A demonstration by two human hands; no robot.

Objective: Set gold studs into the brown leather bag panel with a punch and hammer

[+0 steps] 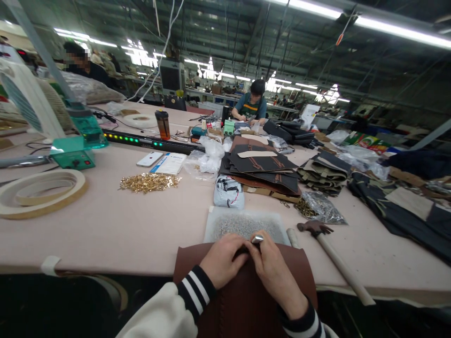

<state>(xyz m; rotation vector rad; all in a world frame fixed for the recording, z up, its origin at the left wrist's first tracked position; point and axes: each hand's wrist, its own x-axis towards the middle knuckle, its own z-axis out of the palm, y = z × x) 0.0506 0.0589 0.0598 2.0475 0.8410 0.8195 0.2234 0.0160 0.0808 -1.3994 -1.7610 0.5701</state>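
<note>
A brown leather piece (246,300) hangs over the table's front edge towards me, with a stitched seam running down it. My left hand (224,258) is closed on its upper edge, fingers curled over it. Beside it, my right hand (269,260) is closed around a small silvery metal tool (257,239) at the same edge, its fingertips nearly meeting the left ones. Right behind the hands lies a translucent tray (208,224) of small grey pieces. What sits between the fingertips is too small to tell.
A hammer (343,265) lies at the right. Gold hardware (151,182), a phone (150,159) and tape rolls (75,192) are on the left. Dark leather panels (260,159) are stacked behind the tray, near a bottle (162,125). A person (252,105) works across the table.
</note>
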